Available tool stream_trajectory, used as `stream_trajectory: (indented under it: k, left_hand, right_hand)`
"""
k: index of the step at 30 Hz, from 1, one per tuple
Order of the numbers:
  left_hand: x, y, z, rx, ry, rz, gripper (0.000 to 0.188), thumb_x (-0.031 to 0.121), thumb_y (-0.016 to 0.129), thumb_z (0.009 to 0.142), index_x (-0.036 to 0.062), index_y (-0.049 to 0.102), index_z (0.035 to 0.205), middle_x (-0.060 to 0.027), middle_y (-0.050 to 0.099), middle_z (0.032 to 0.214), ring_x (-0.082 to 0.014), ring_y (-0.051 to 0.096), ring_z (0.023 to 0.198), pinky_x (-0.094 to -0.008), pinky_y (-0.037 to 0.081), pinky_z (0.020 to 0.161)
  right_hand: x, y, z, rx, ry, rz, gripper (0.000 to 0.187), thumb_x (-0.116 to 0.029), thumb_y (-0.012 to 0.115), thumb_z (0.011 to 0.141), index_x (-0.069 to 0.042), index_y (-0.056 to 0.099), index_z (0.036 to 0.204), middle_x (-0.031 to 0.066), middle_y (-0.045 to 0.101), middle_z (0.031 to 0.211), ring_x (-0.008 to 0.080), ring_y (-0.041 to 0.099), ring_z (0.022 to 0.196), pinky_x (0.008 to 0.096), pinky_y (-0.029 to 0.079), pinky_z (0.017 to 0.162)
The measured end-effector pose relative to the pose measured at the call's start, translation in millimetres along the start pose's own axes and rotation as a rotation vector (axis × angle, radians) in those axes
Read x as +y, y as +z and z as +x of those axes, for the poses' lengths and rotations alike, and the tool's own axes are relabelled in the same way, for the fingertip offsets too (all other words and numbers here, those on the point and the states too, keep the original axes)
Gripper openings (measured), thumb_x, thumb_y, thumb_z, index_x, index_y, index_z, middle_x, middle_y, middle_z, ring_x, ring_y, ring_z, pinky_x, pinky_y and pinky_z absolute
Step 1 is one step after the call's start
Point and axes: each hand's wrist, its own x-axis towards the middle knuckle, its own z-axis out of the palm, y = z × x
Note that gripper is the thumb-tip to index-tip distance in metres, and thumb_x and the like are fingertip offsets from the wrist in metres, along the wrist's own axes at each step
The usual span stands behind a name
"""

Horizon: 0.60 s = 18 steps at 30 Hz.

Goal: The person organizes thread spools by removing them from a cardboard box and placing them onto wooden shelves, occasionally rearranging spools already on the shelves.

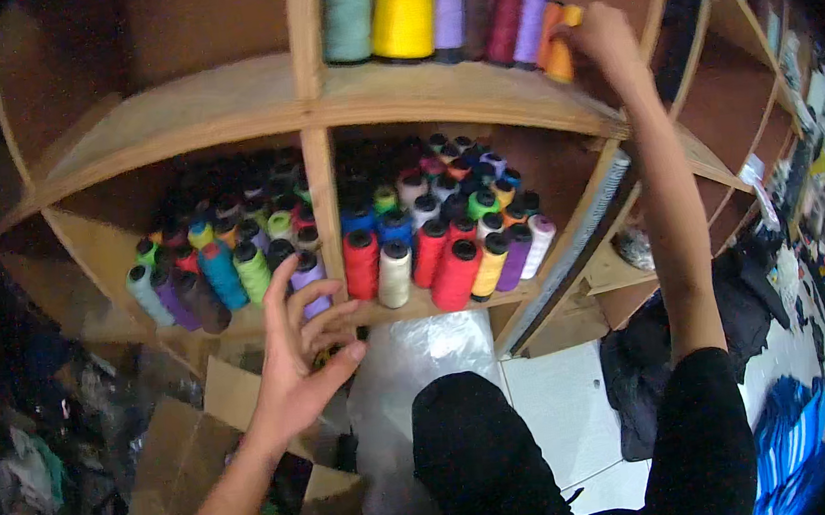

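Observation:
My right hand (598,35) reaches up to the upper shelf, its fingers closed on a yellow-orange thread spool (561,59) at the right end of a row. That row runs from a grey-green spool (348,13) and a wide yellow spool (403,14) through lilac, dark brown and maroon ones to an orange spool (549,34). Lower down, my left hand (303,341) hangs with fingers spread and nothing in it. Just behind its fingertips stands a lilac spool (309,280) on the lower shelf.
Many spools fill two lower compartments, a red spool (457,275) near the front edge. A wooden upright (323,197) divides them. Below lie cardboard boxes (177,453) at left and dark cloth (641,374) on white floor tiles (554,404). Blue striped cloth (792,439) lies lower right.

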Motion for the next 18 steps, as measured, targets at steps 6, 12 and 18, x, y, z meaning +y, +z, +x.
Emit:
stream_trajectory:
  k: [6,12,18]
  left_hand:
    - [-41.3,-51.5,-4.4,0.071,-0.085,0.663,0.022,0.008,0.060,0.077,0.0048,0.059,0.098,-0.0071,0.058,0.071,-0.0140,0.055,0.067,-0.0285,0.044,0.061]
    - [-29.6,-98.9,-38.5,-0.291,-0.321,1.254,0.020,0.018,0.057,0.077,0.0013,0.060,0.088,-0.0193,0.062,0.083,-0.0370,0.059,0.079,-0.0433,0.047,0.072]
    - [-48.9,-172.3,-69.0,-0.447,-0.859,1.516,0.028,0.018,0.055,0.075,-0.0013,0.062,0.094,-0.0230,0.062,0.093,-0.0373,0.060,0.088,-0.0438,0.048,0.076]
  right_hand:
    - [-77.3,-36.6,-140.1,-0.324,-0.177,1.080,0.034,-0.036,0.057,0.085,-0.004,0.065,0.087,0.0058,0.060,0.070,0.0115,0.057,0.060,0.0249,0.044,0.053]
    - [-209.8,114.7,-359.6,-1.595,-1.163,1.058,0.027,-0.024,0.061,0.083,-0.005,0.062,0.103,0.0095,0.065,0.086,0.0215,0.063,0.076,0.0327,0.048,0.070]
    - [-289.9,227.6,-549.6,-0.863,-1.229,1.023,0.036,-0.013,0.060,0.073,-0.002,0.058,0.107,0.0169,0.053,0.114,0.0313,0.053,0.101,0.0385,0.048,0.080]
